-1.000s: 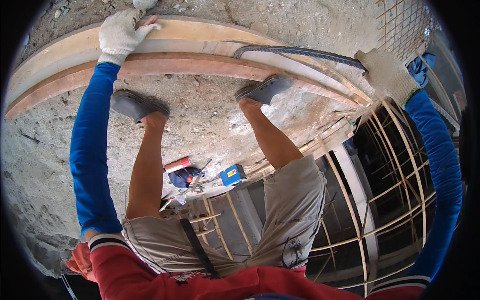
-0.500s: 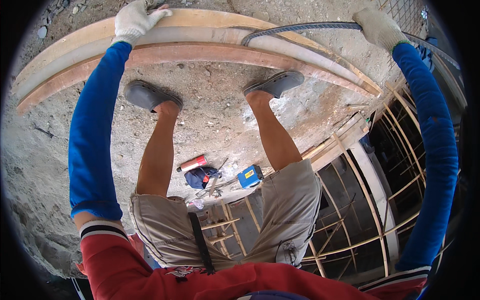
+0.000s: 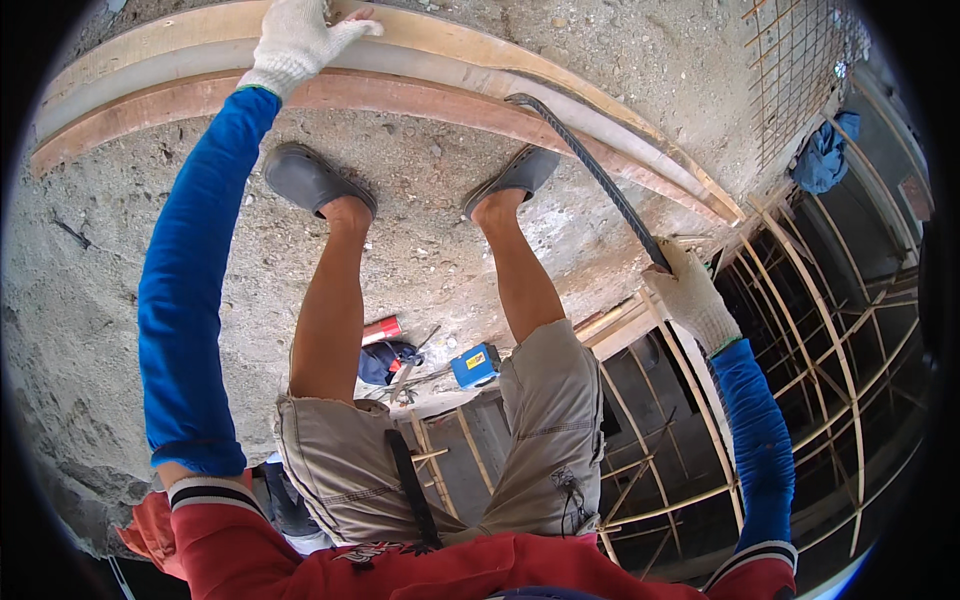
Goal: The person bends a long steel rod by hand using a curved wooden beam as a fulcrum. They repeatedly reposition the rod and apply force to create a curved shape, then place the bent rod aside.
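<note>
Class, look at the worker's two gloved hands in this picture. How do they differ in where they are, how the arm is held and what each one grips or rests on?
The left hand reaches far forward on a straight arm and lies on the curved wooden form; the right hand sits nearer the body, off to the side. The left hand lies fairly flat, fingers spread, while the right hand is closed round the lower end of a dark ribbed steel bar. Both wear pale knitted gloves and blue sleeves.

One head-worn fisheye view — looking steeply down, close over the person's legs, onto the concrete ledge (image 3: 420, 230).

Bright, even daylight, sharp centre (fisheye bends edges, black vignette corners).
</note>
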`<action>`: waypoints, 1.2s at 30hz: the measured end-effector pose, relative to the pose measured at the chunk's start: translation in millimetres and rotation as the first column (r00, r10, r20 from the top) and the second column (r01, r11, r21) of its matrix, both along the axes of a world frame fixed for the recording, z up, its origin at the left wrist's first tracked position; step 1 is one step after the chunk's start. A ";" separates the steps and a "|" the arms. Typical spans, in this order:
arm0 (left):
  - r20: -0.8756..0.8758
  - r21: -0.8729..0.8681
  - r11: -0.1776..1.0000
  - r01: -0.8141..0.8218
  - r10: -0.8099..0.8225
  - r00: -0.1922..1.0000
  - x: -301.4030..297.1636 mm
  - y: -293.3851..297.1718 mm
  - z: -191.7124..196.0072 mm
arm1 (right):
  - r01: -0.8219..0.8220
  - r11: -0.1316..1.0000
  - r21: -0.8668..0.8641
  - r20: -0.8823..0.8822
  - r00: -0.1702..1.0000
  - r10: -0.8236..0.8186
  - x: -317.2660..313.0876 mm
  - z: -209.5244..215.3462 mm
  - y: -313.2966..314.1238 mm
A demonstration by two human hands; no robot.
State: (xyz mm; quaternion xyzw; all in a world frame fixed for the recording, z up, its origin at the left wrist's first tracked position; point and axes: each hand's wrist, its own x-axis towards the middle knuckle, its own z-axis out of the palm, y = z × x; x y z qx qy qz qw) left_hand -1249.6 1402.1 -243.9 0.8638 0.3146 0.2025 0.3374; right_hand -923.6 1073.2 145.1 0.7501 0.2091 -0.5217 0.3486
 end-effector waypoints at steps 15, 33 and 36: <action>-0.701 0.217 0.962 -0.164 0.270 0.660 -83.5 -17.7 45.4 | -0.481 0.876 -0.025 -0.121 0.872 0.475 -26.3 10.5 69.3; -0.994 -0.033 0.890 -0.455 0.020 0.111 -25.0 -21.2 29.8 | -0.595 0.798 0.098 -0.246 0.762 0.599 -33.3 -18.4 136.9; -0.971 0.076 0.918 -0.389 0.156 0.179 -45.9 -33.7 11.6 | -0.528 0.840 0.123 -0.295 0.789 0.540 -56.1 6.2 88.3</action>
